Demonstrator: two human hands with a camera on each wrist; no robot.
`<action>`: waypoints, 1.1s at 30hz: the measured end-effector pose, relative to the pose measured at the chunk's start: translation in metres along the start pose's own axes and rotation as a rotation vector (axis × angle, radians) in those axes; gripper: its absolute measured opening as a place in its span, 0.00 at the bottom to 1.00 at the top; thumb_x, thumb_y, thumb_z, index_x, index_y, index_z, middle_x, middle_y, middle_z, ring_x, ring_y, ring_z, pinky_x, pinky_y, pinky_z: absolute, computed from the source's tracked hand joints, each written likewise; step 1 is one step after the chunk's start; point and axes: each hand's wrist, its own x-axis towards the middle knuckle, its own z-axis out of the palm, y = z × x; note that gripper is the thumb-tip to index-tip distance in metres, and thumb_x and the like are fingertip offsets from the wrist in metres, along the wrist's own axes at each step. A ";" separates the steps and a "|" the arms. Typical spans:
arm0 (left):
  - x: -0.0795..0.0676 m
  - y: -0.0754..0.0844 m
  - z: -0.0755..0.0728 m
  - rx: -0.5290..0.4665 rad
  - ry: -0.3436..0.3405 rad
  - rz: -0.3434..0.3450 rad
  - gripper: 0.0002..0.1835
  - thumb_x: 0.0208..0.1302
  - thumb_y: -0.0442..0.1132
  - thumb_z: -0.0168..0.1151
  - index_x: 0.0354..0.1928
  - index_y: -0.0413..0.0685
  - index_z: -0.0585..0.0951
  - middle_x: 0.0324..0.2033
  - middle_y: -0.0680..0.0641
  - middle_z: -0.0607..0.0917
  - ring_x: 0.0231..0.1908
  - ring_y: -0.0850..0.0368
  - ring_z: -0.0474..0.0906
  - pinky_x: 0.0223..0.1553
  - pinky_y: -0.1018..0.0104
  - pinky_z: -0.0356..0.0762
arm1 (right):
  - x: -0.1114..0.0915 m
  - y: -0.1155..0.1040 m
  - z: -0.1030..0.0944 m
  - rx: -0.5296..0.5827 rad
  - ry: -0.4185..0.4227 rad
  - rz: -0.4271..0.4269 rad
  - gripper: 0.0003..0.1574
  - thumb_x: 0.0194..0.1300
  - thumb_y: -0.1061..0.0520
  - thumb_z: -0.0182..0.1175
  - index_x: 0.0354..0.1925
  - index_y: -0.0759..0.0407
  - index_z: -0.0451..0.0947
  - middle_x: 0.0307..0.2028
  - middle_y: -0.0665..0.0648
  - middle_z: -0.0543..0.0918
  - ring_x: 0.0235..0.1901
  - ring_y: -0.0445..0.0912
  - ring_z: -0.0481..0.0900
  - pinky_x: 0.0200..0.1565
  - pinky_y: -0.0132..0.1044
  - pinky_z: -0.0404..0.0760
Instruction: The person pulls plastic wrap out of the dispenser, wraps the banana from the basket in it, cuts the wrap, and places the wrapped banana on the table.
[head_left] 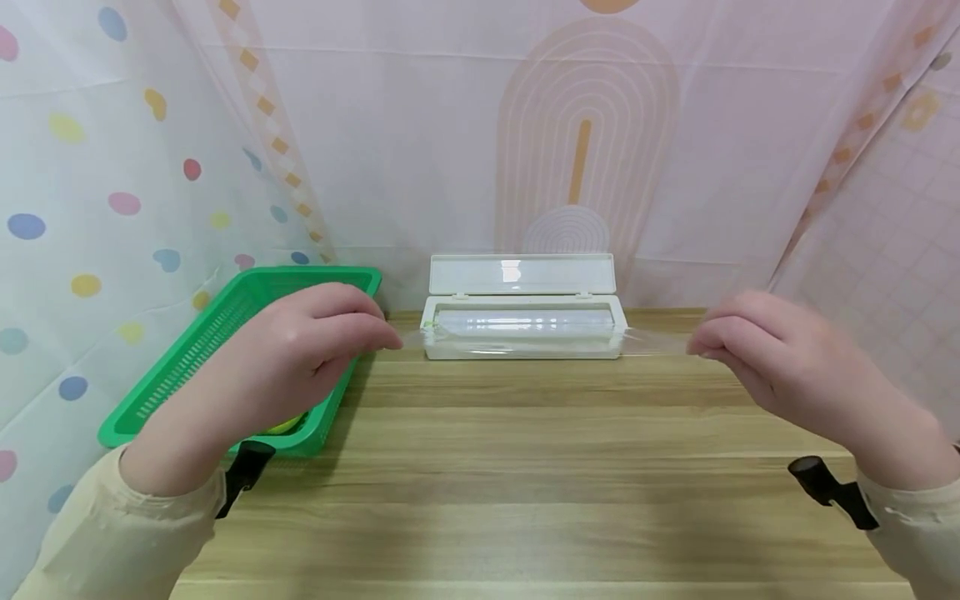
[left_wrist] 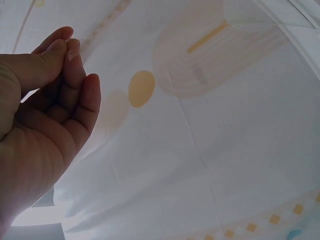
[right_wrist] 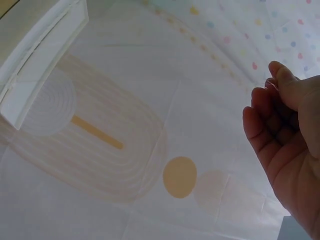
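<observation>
A long white cling film box [head_left: 522,349] stands at the back of the table, its lid [head_left: 472,275] raised. Inside lies a roll of clear film [head_left: 525,320]. Thin cling film [head_left: 658,342] stretches sideways across the front of the box. My left hand [head_left: 303,346] pinches one side of it between thumb and fingertips, as the left wrist view shows with the same hand [left_wrist: 55,100]. On the other side my right hand [head_left: 780,362] pinches the film too; a crumpled bit shows at its fingertips in the right wrist view. The film's lower edge is hard to make out.
A green plastic basket [head_left: 168,392] stands at the left, partly behind my left forearm, with something yellow [head_left: 287,423] inside. Patterned curtains [head_left: 405,150] hang behind and on both sides of the wooden table [head_left: 525,483].
</observation>
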 end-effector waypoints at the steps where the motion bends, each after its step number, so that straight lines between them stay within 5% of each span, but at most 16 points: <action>1: -0.001 0.000 0.000 -0.010 -0.007 0.007 0.19 0.44 0.16 0.68 0.36 0.43 0.85 0.32 0.51 0.82 0.30 0.57 0.76 0.33 0.70 0.77 | -0.001 -0.001 0.000 0.010 -0.003 -0.002 0.24 0.80 0.53 0.46 0.30 0.64 0.77 0.29 0.53 0.79 0.26 0.44 0.75 0.36 0.27 0.72; 8: -0.010 0.002 0.000 -0.099 -0.104 0.010 0.23 0.40 0.15 0.68 0.39 0.45 0.85 0.35 0.52 0.82 0.34 0.58 0.78 0.38 0.72 0.78 | -0.009 -0.008 -0.001 0.074 -0.064 -0.022 0.23 0.80 0.54 0.44 0.30 0.61 0.77 0.30 0.50 0.78 0.29 0.41 0.75 0.37 0.27 0.73; 12: -0.015 0.004 0.001 -0.151 -0.162 0.005 0.07 0.67 0.29 0.62 0.41 0.47 0.85 0.36 0.54 0.82 0.35 0.60 0.78 0.40 0.75 0.77 | -0.015 -0.012 -0.002 0.111 -0.126 -0.015 0.22 0.80 0.55 0.43 0.31 0.59 0.76 0.32 0.47 0.77 0.32 0.38 0.73 0.37 0.26 0.72; 15: -0.017 0.006 0.001 -0.188 -0.199 -0.008 0.07 0.67 0.30 0.63 0.42 0.48 0.85 0.37 0.55 0.81 0.36 0.60 0.77 0.41 0.76 0.77 | -0.019 -0.015 -0.002 0.146 -0.170 -0.008 0.21 0.81 0.54 0.43 0.32 0.57 0.76 0.33 0.46 0.77 0.34 0.36 0.73 0.37 0.26 0.73; 19: -0.021 0.007 0.002 -0.275 -0.247 -0.042 0.26 0.43 0.16 0.70 0.43 0.49 0.85 0.38 0.56 0.81 0.37 0.62 0.78 0.42 0.78 0.76 | -0.024 -0.017 0.001 0.219 -0.214 -0.008 0.19 0.80 0.54 0.44 0.34 0.57 0.76 0.34 0.44 0.76 0.35 0.35 0.73 0.37 0.24 0.73; 25: -0.028 0.006 0.012 -0.469 -0.339 -0.058 0.22 0.51 0.18 0.69 0.43 0.51 0.84 0.37 0.57 0.81 0.37 0.64 0.78 0.41 0.78 0.76 | -0.033 -0.019 0.005 0.286 -0.268 0.006 0.17 0.80 0.53 0.44 0.34 0.54 0.76 0.34 0.43 0.74 0.33 0.33 0.72 0.34 0.22 0.71; 33: -0.043 0.005 0.026 -0.601 -0.437 -0.079 0.17 0.58 0.21 0.66 0.42 0.52 0.83 0.36 0.58 0.82 0.37 0.66 0.77 0.40 0.77 0.78 | -0.047 -0.023 0.013 0.420 -0.392 0.033 0.12 0.78 0.53 0.47 0.37 0.50 0.74 0.35 0.41 0.73 0.34 0.32 0.71 0.35 0.21 0.71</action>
